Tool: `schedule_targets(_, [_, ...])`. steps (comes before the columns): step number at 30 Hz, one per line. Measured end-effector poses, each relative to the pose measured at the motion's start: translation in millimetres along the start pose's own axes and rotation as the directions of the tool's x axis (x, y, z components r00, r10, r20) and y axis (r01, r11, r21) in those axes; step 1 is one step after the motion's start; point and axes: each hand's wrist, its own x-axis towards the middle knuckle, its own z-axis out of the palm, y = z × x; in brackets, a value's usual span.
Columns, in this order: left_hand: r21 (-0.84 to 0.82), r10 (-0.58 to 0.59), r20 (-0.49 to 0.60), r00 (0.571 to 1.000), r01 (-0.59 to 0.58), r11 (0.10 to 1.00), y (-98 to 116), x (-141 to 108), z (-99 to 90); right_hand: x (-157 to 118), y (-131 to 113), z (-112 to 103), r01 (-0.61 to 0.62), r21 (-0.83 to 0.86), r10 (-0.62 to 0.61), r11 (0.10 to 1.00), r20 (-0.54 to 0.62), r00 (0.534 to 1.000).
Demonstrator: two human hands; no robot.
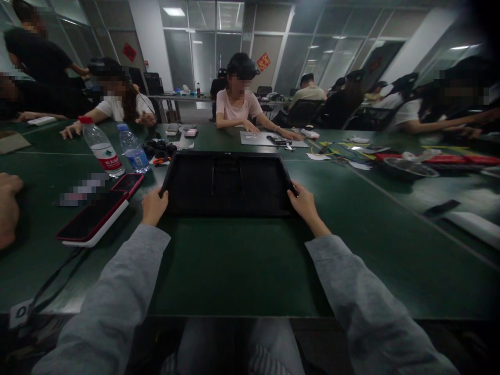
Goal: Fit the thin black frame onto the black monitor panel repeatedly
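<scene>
A black rectangular tray (187, 187) with a raised rim is in front of me over the green table. Inside it two thin upright bars show around a darker middle section; its finer details are lost in the dark. My left hand (154, 204) grips its left edge near the front corner, fingers curled round the rim. On the opposite side, my right hand (303, 202) closes on the right edge, with the thumb on top.
Left of the tray are a red-capped bottle (102, 148), a blue-capped bottle (133, 150) and a red-edged phone (96, 214) on a white block. Dark small items (159, 149) lie behind. Cables (332, 151) and a person (237, 101) are across the green table (242, 265). Another person's hand (8, 208) is far left.
</scene>
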Motion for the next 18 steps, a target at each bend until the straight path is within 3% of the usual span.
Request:
schedule_targets(5, [0.097, -0.005, -0.005, 1.000, 0.006, 0.995, 7.8, -4.5, 0.2, -3.9, -3.5, -6.2, -0.015, 0.030, 0.014, 0.999, 0.043, 0.999])
schedule_targets(11, [0.122, -0.031, 0.005, 0.999, 0.031, 0.992, 4.8, -3.5, -1.0, -8.4, -14.9, -4.6, 0.023, -0.068, -0.024, 0.997, -0.018, 1.000])
schedule_targets(18, [0.097, -0.027, -0.001, 1.000, 0.027, 0.995, 4.6, -3.9, -1.2, -5.0, -5.0, -1.6, 0.016, -0.065, -0.015, 0.998, 0.010, 1.000])
